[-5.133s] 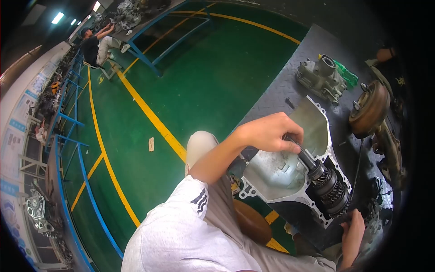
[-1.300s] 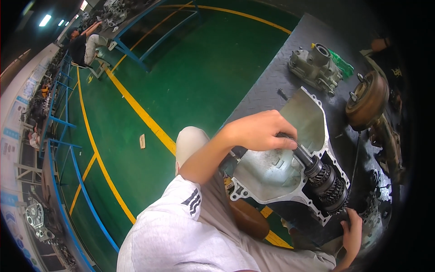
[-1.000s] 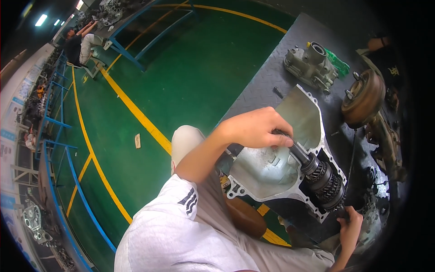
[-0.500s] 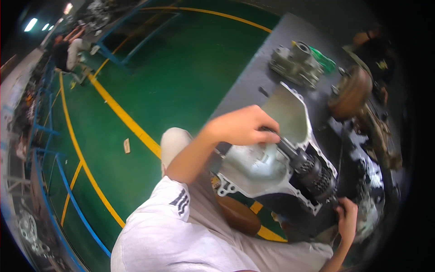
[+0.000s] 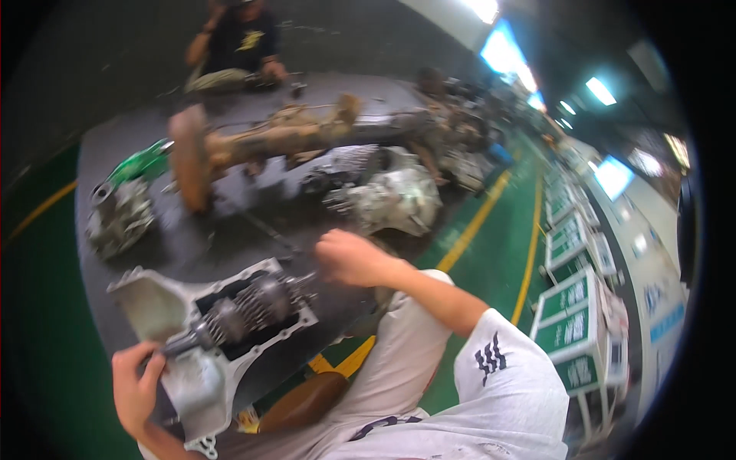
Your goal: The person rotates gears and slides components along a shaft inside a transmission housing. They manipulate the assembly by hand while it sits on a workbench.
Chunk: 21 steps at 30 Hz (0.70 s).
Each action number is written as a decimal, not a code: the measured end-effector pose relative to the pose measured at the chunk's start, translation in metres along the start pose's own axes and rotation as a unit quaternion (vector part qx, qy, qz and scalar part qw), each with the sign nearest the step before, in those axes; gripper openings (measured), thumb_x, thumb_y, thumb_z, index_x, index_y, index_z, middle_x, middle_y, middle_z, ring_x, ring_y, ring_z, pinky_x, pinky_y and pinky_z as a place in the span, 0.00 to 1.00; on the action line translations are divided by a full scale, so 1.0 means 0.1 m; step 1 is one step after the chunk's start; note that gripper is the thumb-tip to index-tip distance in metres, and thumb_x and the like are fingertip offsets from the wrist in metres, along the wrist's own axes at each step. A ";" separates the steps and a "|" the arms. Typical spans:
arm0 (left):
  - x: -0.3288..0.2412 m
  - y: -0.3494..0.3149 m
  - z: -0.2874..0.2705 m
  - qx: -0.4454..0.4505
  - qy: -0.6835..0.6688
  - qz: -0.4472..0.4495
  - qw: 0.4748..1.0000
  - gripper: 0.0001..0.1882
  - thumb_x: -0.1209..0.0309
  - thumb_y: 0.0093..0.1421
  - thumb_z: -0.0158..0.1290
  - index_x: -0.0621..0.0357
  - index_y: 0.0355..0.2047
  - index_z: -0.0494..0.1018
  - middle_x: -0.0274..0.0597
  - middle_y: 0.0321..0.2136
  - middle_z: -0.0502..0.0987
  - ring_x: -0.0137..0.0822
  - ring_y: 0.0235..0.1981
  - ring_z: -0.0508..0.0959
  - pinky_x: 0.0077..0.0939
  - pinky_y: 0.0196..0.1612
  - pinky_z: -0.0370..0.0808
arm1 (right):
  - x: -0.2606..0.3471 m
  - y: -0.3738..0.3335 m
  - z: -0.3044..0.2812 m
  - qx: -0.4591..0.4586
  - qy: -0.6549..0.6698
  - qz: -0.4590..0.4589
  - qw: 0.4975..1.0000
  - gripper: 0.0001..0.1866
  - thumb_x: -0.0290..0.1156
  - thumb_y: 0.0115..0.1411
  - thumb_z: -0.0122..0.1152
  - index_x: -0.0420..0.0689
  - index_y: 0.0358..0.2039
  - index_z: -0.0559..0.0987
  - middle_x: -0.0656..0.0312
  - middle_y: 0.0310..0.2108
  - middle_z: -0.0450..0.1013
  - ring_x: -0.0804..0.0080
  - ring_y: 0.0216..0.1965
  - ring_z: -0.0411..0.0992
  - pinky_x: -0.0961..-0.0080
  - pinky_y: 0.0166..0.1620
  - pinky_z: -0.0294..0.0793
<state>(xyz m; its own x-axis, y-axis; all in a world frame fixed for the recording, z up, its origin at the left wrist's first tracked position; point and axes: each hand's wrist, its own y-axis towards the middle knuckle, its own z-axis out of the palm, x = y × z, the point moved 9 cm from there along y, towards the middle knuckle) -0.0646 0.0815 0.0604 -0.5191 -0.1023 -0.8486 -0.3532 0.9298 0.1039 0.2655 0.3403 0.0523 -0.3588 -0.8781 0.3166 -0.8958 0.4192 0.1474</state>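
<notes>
A dark gear shaft [image 5: 245,310] with several toothed gears lies in an open metal casing half [image 5: 201,383]. My left hand [image 5: 136,383] is at the shaft's plain near-left end, thumb and fingers closed round its tip. Beyond the shaft's other end, above the table, is my right hand [image 5: 351,258]. Its fingers look curled in, but motion blurs them, and whatever they may hold is hidden.
Beyond the casing lie a rusty axle [image 5: 291,138] with a brown drum [image 5: 192,157], a silver gearbox housing [image 5: 402,195] and a grey metal casting [image 5: 119,218] beside green plastic [image 5: 142,162]. A person [image 5: 241,46] sits across the table. A brown stool [image 5: 303,402] is near my legs.
My view has swung far to the right. My right hand has lifted from beside the gear shaft's end and moved away from it. My left hand stays at the shaft's other end.
</notes>
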 end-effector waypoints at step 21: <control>0.06 0.04 0.04 0.090 0.049 0.004 0.995 0.11 0.70 0.72 0.52 0.67 0.39 0.79 0.39 0.25 0.78 0.31 0.28 0.75 0.28 0.35 0.74 | 1.37 -5.65 1.39 0.252 0.298 0.785 0.481 0.17 0.37 0.60 0.67 0.45 0.48 0.88 0.58 0.41 0.85 0.61 0.38 0.84 0.64 0.43 0.85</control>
<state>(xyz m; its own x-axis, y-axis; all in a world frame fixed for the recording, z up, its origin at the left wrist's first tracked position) -0.0661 0.0855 0.0537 -0.5987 -0.1198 -0.7920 -0.2079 0.9781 0.0093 0.6856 -0.0491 -0.1174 -0.6921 0.7150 -0.0993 0.3541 0.2165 -0.9098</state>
